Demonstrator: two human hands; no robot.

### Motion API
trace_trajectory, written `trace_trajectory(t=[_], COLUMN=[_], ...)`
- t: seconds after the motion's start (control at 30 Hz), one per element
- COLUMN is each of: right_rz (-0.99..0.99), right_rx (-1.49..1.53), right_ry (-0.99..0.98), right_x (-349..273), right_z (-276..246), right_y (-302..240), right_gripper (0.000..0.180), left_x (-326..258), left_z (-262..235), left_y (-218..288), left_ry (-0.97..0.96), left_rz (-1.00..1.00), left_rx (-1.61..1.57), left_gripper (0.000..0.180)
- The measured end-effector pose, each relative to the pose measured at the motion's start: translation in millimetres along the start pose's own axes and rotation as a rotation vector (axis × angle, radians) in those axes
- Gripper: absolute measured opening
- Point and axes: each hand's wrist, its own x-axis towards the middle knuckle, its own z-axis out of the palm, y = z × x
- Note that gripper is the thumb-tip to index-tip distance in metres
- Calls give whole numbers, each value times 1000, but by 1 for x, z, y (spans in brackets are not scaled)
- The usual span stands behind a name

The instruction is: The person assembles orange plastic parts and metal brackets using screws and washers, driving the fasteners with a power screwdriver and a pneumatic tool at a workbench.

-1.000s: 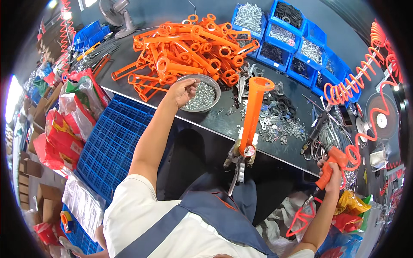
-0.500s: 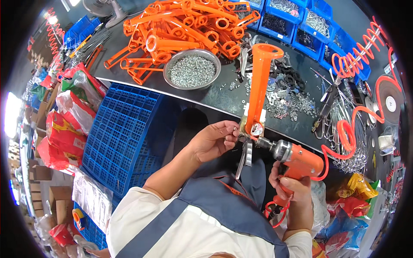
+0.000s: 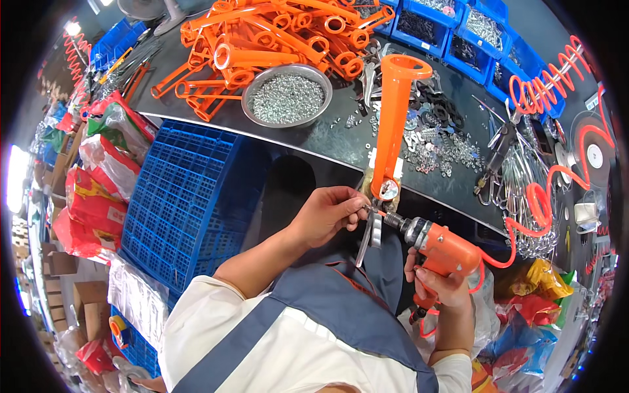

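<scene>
Dark bench (image 3: 341,141) heaped with orange parts (image 3: 262,39) at its far edge, steel bowl (image 3: 287,96) of screws just before them. At the near edge, orange tube (image 3: 393,118) upright as a half second ago, with the orange driver (image 3: 445,249) now brought up level, bit at its base. Right hand (image 3: 436,285) closed round the driver's grip; left hand (image 3: 324,213), back from the bowl, pinching something small at the bit.

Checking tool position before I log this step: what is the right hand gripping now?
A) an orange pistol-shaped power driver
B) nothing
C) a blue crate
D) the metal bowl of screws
A: the right hand wraps the handle of the orange power driver, its tip aimed at the orange tube's base.
</scene>
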Motion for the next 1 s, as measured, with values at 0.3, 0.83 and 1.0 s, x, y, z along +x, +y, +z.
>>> trace_trajectory(t=[0.3, 0.83, 1.0], right_rz=[-28, 233, 267], right_rx=[-75, -476, -839], right_ry=[19, 8, -130], right_x=[-5, 56, 85], right_z=[-7, -24, -5], right_y=[-12, -73, -109], right_gripper=[34, 43, 29], left_x=[4, 49, 51], left_z=[3, -8, -5], left_y=[-5, -43, -43], left_ry=[81, -15, -30], left_rz=[178, 1003, 984], left_rx=[361, 1582, 1509], left_gripper=[19, 30, 37])
